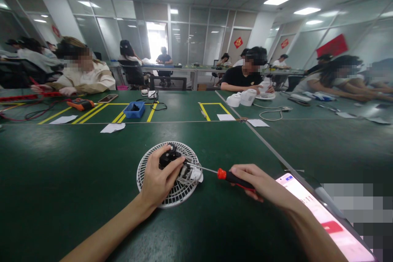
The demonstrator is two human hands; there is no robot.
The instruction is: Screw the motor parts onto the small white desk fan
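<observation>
A round white fan grille (143, 174) lies on the green table, with a black motor assembly (167, 157) and white wires on top of it. My left hand (161, 178) is closed around the motor assembly, thumb and fingers on either side. In my right hand (253, 178) is a screwdriver (231, 177) with a black and red handle. Its metal shaft points left and its tip reaches the motor assembly beside my left thumb; the exact contact is hidden. A white plastic piece (196, 175) sits at the grille's right edge, under the shaft.
A lit phone (325, 217) lies at the right. Across the table are a blue bin (134, 109), an orange-black meter (80, 104), paper slips (112, 127) and white housings (247, 97). Several people sit at the far side, one (245, 71) beside a white fan base.
</observation>
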